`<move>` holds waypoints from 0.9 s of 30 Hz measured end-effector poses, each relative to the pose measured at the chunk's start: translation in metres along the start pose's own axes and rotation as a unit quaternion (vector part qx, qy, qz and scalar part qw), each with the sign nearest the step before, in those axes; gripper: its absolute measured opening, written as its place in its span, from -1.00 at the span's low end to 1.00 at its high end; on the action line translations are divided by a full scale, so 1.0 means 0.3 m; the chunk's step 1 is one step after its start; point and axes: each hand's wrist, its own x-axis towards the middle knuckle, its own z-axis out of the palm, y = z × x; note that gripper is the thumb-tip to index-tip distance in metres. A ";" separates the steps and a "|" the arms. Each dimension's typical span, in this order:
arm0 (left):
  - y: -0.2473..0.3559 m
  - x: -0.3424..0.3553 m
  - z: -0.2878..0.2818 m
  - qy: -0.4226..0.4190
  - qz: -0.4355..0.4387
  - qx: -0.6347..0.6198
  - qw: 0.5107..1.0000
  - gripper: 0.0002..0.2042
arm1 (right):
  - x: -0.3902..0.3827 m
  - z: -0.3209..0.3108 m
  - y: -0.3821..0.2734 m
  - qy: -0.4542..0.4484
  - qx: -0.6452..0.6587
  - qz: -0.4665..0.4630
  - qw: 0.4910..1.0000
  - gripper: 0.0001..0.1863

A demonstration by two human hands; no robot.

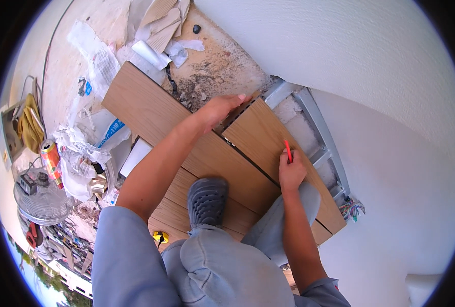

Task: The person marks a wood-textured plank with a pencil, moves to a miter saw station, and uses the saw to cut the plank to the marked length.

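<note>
My right hand (292,171) is closed around a slim red pencil (288,149), its tip pointing up and away over a wood-look plank (268,135). At that plank's far end, where dark hollow openings show, my left hand (219,111) grips the edge; some of its fingers are hidden. A dark gap runs between this plank and a longer wood-look plank (150,100) on its left, which extends farther away. A small metal clip (229,141) sits in the gap. My left forearm crosses above the longer plank.
Grey metal framing (317,123) lies between the planks and the white wall (391,143). Loose wires (352,209) stick out at its near corner. My dark clog (207,201) stands on the planks beside a yellow tape measure (160,237). Plastic wrapping (79,153), a can (51,161) and a fan (42,197) are left.
</note>
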 end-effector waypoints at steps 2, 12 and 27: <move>0.024 0.000 -0.024 -0.009 -0.017 0.029 0.999 -0.43 | 0.001 0.001 0.008 0.013 0.001 -0.012 1.000 -0.70; 0.041 -0.052 -0.081 -0.091 -0.062 0.111 0.988 -0.23 | 0.000 0.007 0.014 0.011 -0.001 -0.020 1.000 -0.73; -0.124 -0.225 0.190 0.241 0.163 0.372 0.882 -0.49 | -0.005 0.013 -0.016 -0.008 -0.028 -0.017 0.999 -0.72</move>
